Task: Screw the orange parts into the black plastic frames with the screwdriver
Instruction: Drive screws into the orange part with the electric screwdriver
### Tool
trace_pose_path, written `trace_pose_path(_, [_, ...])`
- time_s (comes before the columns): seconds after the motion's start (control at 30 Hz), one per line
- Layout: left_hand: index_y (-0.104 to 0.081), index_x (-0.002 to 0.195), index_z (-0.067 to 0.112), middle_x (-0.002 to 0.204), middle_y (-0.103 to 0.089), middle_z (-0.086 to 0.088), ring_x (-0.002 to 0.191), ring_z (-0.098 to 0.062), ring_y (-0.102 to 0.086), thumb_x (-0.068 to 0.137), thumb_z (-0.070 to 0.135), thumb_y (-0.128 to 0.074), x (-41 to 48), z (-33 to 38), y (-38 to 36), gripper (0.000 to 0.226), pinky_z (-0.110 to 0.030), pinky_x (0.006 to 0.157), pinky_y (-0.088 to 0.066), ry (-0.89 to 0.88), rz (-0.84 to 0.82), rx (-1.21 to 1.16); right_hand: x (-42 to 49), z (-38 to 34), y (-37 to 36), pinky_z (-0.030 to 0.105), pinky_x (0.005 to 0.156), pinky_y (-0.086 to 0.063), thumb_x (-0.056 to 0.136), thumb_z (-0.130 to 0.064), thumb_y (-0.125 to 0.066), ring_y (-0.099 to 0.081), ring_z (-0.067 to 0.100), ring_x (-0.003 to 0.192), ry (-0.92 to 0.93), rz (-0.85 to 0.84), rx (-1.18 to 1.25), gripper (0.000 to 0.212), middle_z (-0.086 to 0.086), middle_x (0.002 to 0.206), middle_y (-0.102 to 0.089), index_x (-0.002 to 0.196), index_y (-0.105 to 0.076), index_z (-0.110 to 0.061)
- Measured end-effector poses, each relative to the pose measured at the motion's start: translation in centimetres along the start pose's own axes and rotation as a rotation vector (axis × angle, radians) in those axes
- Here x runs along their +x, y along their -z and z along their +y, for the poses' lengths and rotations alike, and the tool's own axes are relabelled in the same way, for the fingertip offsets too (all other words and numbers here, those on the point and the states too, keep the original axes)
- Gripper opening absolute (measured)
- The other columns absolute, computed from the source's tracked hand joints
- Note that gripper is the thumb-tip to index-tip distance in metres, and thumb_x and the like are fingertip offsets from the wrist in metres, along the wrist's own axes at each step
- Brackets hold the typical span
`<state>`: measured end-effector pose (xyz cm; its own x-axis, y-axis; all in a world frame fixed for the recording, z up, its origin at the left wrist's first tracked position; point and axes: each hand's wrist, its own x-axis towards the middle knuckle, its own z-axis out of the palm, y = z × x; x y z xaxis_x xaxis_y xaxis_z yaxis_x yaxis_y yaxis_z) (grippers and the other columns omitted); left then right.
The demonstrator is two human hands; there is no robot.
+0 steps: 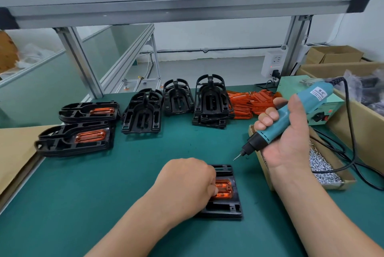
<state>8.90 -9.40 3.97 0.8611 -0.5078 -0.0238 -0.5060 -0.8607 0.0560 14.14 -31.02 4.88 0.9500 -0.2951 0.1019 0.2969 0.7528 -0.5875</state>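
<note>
orange part (pixel 225 194) is being pinched steady in its black frame (pixel 226 209) by the left hand (pixel 185 182); right hand (pixel 291 142) is gripping the electric screwdriver (pixel 311 96).

Tabletop (pixel 104 184): matt green mat. Black frames (pixel 143 115): semi-gloss moulded plastic. Orange parts (pixel 247 102): translucent glossy plastic. Screwdriver (pixel 291 115): smooth teal plastic. Screws (pixel 320 165): bright metal, in a cardboard box (pixel 268 175). Shelf frame (pixel 166 7): brushed aluminium.

left hand (pixel 185 184): low, fingers curled under | right hand (pixel 288 138): raised, gripping screwdriver (pixel 309 99)
</note>
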Motion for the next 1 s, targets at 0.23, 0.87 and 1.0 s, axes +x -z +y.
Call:
trace_pose_path(0.23, [-0.069,0.101,0.034,0.086,-0.07,0.016,0.082,-0.001,-0.063,0.099,0.053,-0.053,-0.5,-1.0,0.5,0.025,-0.03,0.077,-0.055,0.056,0.053,-0.392,0.0,0.0,-0.2,0.022,0.056,-0.042,0.1,-0.047,-0.06,-0.045,0.009,0.058,-0.01,-0.004,-0.003,0.03,-0.004,0.069,-0.045,0.093,-0.061,-0.018])
trace_pose_path(0.87, [-0.051,0.134,-0.008,0.124,-0.072,-0.027,0.119,-0.032,-0.071,0.108,0.001,-0.049,0.6,-2.4,1.2,0.028,-0.024,0.084,-0.062,0.268,0.024,-2.156,-0.1,0.2,-0.2,0.022,0.056,-0.041,0.104,-0.046,-0.057,-0.044,0.009,0.058,-0.005,-0.011,0.004,0.03,-0.005,0.07,-0.044,0.093,-0.061,-0.018])
trace_pose_path(1.0, [-0.048,0.133,-0.015,0.122,-0.07,-0.032,0.12,-0.037,-0.07,0.111,0.003,-0.04,0.5,-2.7,1.1,0.029,-0.031,0.095,-0.06,0.31,0.05,-2.234,-0.2,0.4,-0.2,0.022,0.057,-0.04,0.104,-0.046,-0.058,-0.044,0.009,0.059,-0.003,-0.017,-0.008,0.031,-0.005,0.07,-0.044,0.093,-0.062,-0.018])
